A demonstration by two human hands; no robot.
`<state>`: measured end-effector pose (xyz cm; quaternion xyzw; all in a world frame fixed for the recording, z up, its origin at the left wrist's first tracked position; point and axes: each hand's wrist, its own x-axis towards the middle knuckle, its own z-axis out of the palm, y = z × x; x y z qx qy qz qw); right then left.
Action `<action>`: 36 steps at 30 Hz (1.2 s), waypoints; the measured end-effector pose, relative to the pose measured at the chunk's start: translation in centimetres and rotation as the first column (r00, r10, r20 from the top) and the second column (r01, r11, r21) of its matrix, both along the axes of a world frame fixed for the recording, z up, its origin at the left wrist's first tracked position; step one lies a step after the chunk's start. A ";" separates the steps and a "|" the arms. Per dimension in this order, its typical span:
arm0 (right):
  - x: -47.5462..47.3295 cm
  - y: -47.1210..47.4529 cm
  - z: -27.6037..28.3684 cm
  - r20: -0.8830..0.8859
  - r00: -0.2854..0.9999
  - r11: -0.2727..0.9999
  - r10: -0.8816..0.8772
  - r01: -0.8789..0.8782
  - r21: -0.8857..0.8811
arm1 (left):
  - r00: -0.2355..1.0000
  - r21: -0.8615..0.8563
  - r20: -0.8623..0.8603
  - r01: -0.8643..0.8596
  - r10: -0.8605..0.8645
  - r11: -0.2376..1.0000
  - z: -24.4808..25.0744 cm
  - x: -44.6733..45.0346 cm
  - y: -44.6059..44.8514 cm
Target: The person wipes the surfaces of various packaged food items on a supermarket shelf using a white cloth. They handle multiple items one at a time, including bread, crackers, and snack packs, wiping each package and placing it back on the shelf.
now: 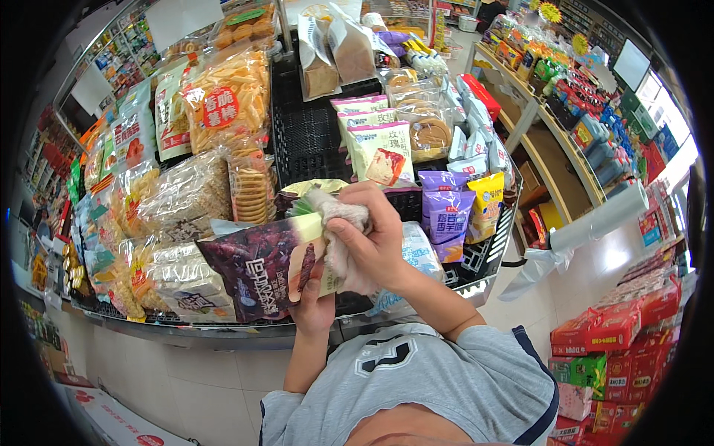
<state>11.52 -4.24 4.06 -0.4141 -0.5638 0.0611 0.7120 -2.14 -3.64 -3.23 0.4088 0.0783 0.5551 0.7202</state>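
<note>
My left hand [313,309] grips the lower edge of a dark purple bread packet [254,273], tilted above the front of the display. A pale, fluffy cloth [341,223] is bunched in my right hand [371,234] and pressed against the packet's cream-coloured end. Part of the packet's end is hidden behind the cloth and fingers. Just beyond my right hand stand several white and pink toast packets [382,153] in a row. Below my right wrist lies a clear and blue wrapped packet [410,253].
Black slotted crates [304,136] hold the goods. Bagged snack sticks [228,95] and wrapped blocks [189,284] fill the left side. Purple pouches [446,217] stand at right. A plastic bag roll [602,214] juts out beside the stand. Red boxes [619,365] are stacked on the floor.
</note>
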 end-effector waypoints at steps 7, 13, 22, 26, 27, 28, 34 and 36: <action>0.6 -1.0 1.1 -0.212 0.968 0.987 -0.132 0.148 0.062 | 0.998 0.042 -0.053 0.033 -0.031 0.999 1.0 0.0 -0.6; 3.1 -2.9 1.1 -0.518 0.855 0.991 -0.024 0.090 0.103 | 0.987 -0.061 0.158 0.018 -0.008 0.998 1.4 -0.2 -0.4; -2.2 -3.3 -1.4 -0.358 0.889 0.918 0.285 -0.361 -0.164 | 0.984 -0.101 0.140 -0.097 0.111 0.990 2.4 3.0 -0.6; -1.8 -3.9 -2.3 -0.320 0.942 0.958 0.102 -0.180 -0.225 | 0.983 0.006 -0.024 -0.183 0.183 0.983 1.8 3.5 -0.9; -1.4 -4.2 -1.7 -0.264 0.964 0.978 0.020 -0.074 -0.197 | 0.983 -0.006 -0.028 -0.183 0.183 0.983 1.6 3.7 -1.2; -1.0 -4.3 -1.5 -0.286 0.957 0.977 0.041 -0.098 -0.189 | 0.983 -0.019 -0.032 -0.182 0.181 0.983 1.7 4.1 -1.5; 1.8 -6.8 0.3 -0.305 0.948 0.971 0.090 -0.151 -0.183 | 0.996 0.043 0.044 -0.081 0.079 0.996 2.9 5.7 -2.9; 3.2 -8.0 0.6 -0.222 0.974 0.981 0.040 -0.080 -0.177 | 0.985 0.070 0.020 -0.170 0.169 0.983 4.2 6.9 -3.9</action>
